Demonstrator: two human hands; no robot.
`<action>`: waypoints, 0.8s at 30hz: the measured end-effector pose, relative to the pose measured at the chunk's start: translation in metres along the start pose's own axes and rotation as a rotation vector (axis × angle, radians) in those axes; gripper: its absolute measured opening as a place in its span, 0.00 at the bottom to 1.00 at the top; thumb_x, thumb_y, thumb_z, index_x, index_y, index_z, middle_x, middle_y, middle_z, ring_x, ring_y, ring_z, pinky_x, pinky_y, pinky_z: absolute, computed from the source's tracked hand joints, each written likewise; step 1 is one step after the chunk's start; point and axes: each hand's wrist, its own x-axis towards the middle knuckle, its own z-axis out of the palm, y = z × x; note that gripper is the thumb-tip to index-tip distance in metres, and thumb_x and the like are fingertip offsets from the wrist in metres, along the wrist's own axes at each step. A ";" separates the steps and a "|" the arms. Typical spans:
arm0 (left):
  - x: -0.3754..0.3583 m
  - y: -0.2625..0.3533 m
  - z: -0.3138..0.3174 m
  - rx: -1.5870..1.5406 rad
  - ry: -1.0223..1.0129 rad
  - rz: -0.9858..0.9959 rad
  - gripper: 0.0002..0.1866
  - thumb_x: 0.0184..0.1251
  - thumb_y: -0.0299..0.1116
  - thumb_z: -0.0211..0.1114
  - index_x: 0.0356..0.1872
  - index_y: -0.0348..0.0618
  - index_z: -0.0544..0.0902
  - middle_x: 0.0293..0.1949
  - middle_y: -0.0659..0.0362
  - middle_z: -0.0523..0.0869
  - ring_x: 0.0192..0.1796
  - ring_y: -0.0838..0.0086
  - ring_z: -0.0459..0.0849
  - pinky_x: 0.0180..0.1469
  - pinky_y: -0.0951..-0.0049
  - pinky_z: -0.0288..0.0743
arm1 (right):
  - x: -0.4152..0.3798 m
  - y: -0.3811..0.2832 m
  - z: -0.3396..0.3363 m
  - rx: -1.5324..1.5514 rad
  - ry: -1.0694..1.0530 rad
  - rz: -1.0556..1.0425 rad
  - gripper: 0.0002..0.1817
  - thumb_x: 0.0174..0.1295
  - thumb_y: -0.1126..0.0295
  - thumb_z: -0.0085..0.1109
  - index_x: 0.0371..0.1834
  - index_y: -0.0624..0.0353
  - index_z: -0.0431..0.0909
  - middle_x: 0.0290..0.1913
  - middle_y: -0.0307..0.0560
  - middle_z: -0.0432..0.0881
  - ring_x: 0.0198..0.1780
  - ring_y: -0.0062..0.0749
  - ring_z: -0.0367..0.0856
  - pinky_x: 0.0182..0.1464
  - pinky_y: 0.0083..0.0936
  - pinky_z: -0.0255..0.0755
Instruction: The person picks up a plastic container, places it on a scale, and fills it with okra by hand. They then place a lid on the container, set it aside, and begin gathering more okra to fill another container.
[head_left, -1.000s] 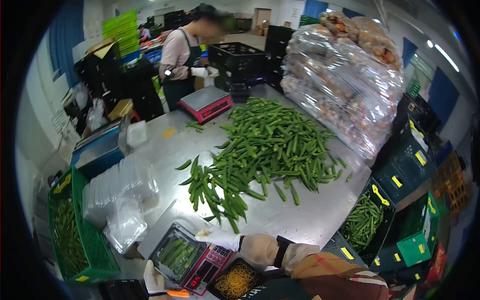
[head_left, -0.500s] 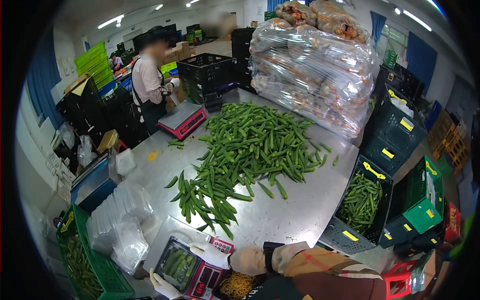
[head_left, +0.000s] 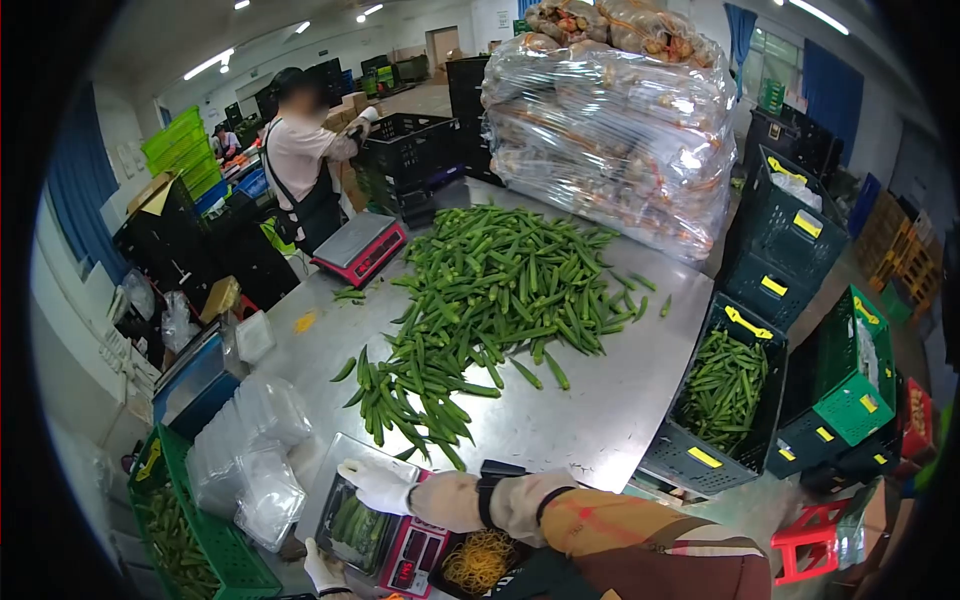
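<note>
Big steel table (head_left: 600, 420) is carrying a huge okra pile (head_left: 500, 280). Down front, a red scale (head_left: 400, 545) is weighing a clear tray of okra (head_left: 352, 520). Right hand (head_left: 375, 485) is resting open-fingered over the tray's top edge, left hand (head_left: 322, 568) is gripping its near corner.

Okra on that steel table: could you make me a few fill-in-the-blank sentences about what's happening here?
1. The right hand in a white glove rests at the tray of okra on the ____.
2. The dish by the scale holds yellow ____.
3. The crate right of the table holds ____.

Missing: scale; rubber bands; okra
</note>
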 end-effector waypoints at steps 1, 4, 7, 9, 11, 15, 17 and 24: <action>-0.005 0.002 0.002 -0.041 -0.011 -0.051 0.30 0.67 0.47 0.63 0.60 0.34 0.72 0.48 0.53 0.84 0.48 0.64 0.84 0.53 0.62 0.78 | 0.010 -0.006 -0.006 -0.019 -0.077 0.026 0.31 0.60 0.71 0.51 0.70 0.60 0.61 0.65 0.54 0.68 0.63 0.51 0.70 0.65 0.40 0.65; -0.040 0.029 0.022 -0.047 0.047 -0.140 0.16 0.71 0.38 0.60 0.52 0.39 0.80 0.47 0.51 0.84 0.50 0.64 0.81 0.53 0.61 0.75 | 0.024 -0.003 0.007 -0.090 -0.102 -0.004 0.30 0.63 0.68 0.49 0.71 0.58 0.61 0.66 0.53 0.67 0.58 0.49 0.76 0.58 0.39 0.71; -0.035 0.030 0.010 -0.220 -0.294 -0.231 0.16 0.70 0.40 0.62 0.50 0.40 0.80 0.48 0.53 0.84 0.53 0.63 0.80 0.56 0.58 0.74 | 0.025 0.002 0.006 -0.058 -0.157 0.025 0.28 0.69 0.62 0.45 0.72 0.55 0.59 0.68 0.54 0.65 0.58 0.49 0.76 0.59 0.41 0.71; -0.029 0.023 0.005 -0.267 -0.302 -0.248 0.17 0.69 0.40 0.62 0.50 0.39 0.80 0.48 0.53 0.84 0.52 0.62 0.80 0.56 0.57 0.74 | 0.030 0.013 0.011 -0.027 -0.174 0.041 0.27 0.70 0.62 0.44 0.72 0.55 0.60 0.66 0.56 0.69 0.58 0.50 0.76 0.59 0.42 0.70; -0.027 0.019 0.004 -0.255 -0.306 -0.241 0.17 0.69 0.41 0.63 0.50 0.39 0.80 0.47 0.54 0.84 0.51 0.63 0.80 0.55 0.57 0.74 | 0.032 0.018 0.006 0.036 -0.205 0.063 0.26 0.70 0.60 0.44 0.70 0.56 0.63 0.62 0.58 0.73 0.58 0.51 0.76 0.59 0.43 0.70; -0.047 0.009 0.012 -0.036 -0.166 -0.067 0.17 0.70 0.42 0.61 0.49 0.40 0.80 0.46 0.55 0.84 0.50 0.64 0.81 0.54 0.57 0.74 | 0.032 0.020 -0.009 0.215 -0.224 0.178 0.24 0.69 0.54 0.47 0.60 0.59 0.72 0.50 0.60 0.81 0.54 0.52 0.79 0.56 0.42 0.70; -0.063 0.005 0.022 0.043 -0.117 0.023 0.16 0.72 0.43 0.59 0.49 0.41 0.80 0.46 0.56 0.84 0.49 0.65 0.81 0.53 0.56 0.74 | 0.027 0.024 -0.009 0.351 -0.228 0.272 0.23 0.67 0.50 0.49 0.49 0.60 0.77 0.43 0.58 0.83 0.47 0.50 0.81 0.52 0.40 0.71; -0.098 -0.032 0.010 -0.206 -0.319 -0.152 0.23 0.75 0.45 0.51 0.57 0.34 0.75 0.55 0.45 0.80 0.58 0.54 0.76 0.64 0.51 0.69 | -0.002 0.039 -0.014 0.434 -0.260 0.222 0.23 0.66 0.49 0.52 0.45 0.61 0.77 0.36 0.48 0.81 0.39 0.36 0.79 0.45 0.35 0.71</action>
